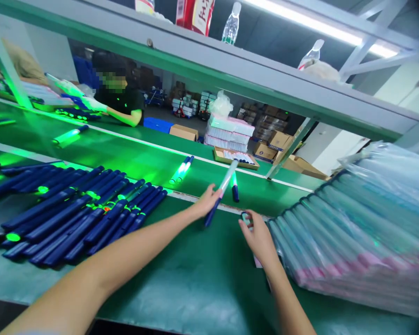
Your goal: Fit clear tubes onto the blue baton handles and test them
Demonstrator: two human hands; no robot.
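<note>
My left hand (206,203) is closed around a light stick (227,177) with a dark blue handle and a pale tube, tilted over the table's far edge. My right hand (257,232) curls around a clear tube (245,217); its dark-rimmed top shows by the fingers and a pink end pokes out below, while the palm hides the middle. Just right of that hand lies a plastic-wrapped stack of clear tubes (321,232) with pink ends. Dark blue handles (70,209), several glowing green, lie piled to the left.
Beyond the table edge runs a green conveyor belt (143,163) carrying lit sticks (181,170) and a single stick (235,187). A shelf beam (209,60) crosses overhead with bottles on it. Across the belt, a gloved person (118,104) handles sticks near a cardboard tray (235,158).
</note>
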